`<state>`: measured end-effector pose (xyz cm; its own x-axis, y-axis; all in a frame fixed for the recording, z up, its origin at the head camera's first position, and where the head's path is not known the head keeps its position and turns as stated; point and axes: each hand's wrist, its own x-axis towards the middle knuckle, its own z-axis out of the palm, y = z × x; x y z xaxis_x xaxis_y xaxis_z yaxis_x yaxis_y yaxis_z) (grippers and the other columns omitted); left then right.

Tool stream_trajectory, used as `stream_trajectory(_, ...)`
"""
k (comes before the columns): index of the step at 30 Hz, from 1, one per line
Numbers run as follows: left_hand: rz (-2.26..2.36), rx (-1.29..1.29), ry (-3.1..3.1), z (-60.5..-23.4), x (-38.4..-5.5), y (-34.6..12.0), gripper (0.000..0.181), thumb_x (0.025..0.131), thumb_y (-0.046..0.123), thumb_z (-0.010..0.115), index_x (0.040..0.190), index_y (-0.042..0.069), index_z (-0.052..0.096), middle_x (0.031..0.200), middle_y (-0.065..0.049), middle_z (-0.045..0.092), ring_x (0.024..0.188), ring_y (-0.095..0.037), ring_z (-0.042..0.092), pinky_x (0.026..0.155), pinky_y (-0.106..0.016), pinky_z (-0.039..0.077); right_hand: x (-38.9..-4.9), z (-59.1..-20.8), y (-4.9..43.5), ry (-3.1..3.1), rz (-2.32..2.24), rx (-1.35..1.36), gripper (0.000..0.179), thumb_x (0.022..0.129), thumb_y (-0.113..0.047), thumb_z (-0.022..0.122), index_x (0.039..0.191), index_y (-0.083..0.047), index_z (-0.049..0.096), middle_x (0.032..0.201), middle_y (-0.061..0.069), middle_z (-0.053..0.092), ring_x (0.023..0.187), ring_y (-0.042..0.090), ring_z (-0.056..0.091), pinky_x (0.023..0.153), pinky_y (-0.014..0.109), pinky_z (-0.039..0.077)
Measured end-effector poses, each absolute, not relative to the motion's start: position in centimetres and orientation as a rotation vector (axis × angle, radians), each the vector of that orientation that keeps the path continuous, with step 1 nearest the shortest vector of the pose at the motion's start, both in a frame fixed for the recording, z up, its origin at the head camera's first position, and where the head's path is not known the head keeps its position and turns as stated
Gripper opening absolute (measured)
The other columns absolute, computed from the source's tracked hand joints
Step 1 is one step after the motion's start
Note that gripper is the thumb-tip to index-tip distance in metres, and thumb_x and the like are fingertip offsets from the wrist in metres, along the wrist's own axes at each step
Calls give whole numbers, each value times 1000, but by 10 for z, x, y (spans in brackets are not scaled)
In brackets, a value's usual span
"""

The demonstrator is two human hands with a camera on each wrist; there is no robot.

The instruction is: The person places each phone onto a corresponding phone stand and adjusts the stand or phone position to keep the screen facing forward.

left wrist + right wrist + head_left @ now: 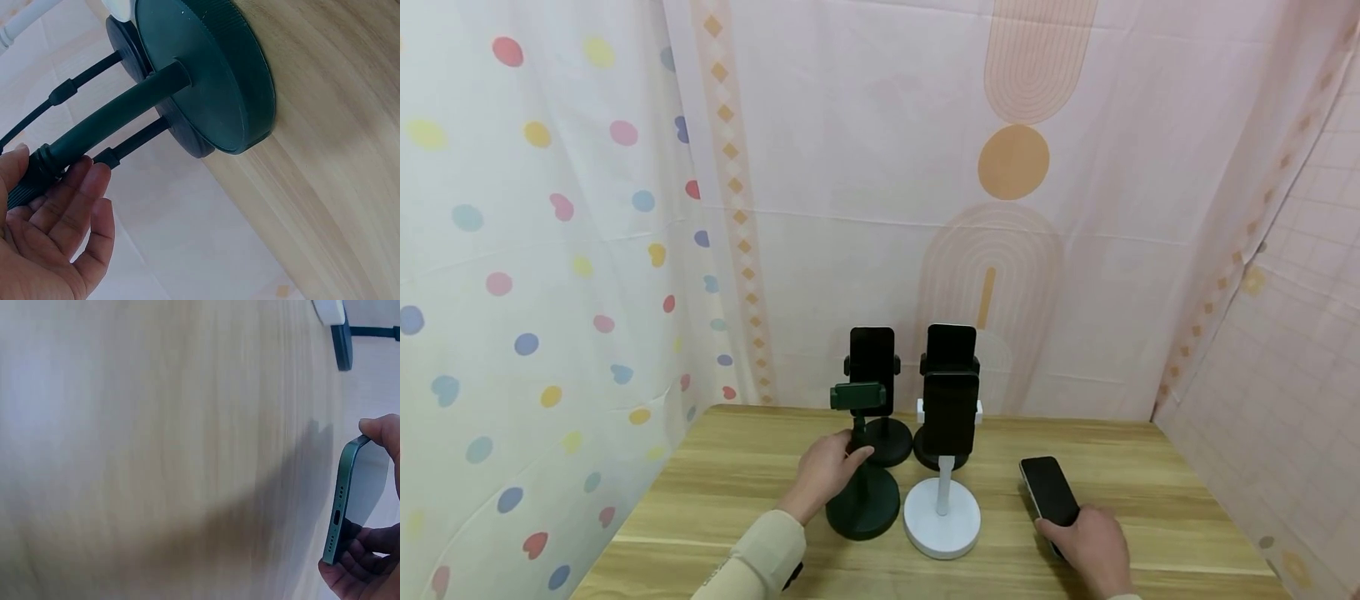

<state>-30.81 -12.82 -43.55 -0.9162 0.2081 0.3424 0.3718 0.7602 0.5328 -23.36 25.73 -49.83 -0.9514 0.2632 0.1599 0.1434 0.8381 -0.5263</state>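
My left hand (pixel 829 468) grips the stem of a dark green phone stand (pixel 863 504), just below its clamp. That clamp (pixel 857 396) holds no phone. In the left wrist view, the thumb and fingers of the hand (pixel 53 244) wrap the ribbed collar of the stem. My right hand (pixel 1093 546) pinches a phone (pixel 1049 492) by its lower end, screen up, to the right of the stands. The right wrist view shows the green edge of the phone (pixel 342 503) with its charging port, between thumb and fingers of the hand (pixel 375 556).
A white stand (pixel 943 521) holds a phone (pixel 951 412) right of the green one. Behind them, two black stands (pixel 887 442) hold phones (pixel 872 358) upright. The wooden table (pixel 760 442) meets patterned curtains (pixel 850 167) at the back and sides.
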Motion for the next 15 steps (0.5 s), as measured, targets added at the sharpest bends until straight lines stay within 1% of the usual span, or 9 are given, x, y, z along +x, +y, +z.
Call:
stream_trajectory(11,-906,-444,-2717,-434,-309,-128,25,97,31,66,83,11,62,66,4,54,59,-13,48,53,-30,40,-228,-496,235,-2710,819,-383,61,72,-48,82,75,7,57,71,15,54,60,26,52,51,38,41)
stream_trajectory(15,-897,-439,-2722,-435,-309,-128,25,97,31,66,83,11,61,66,3,54,59,-13,48,53,-31,40,-224,-494,226,-2691,871,-410,62,73,-48,82,80,9,57,74,16,55,63,27,53,52,38,42)
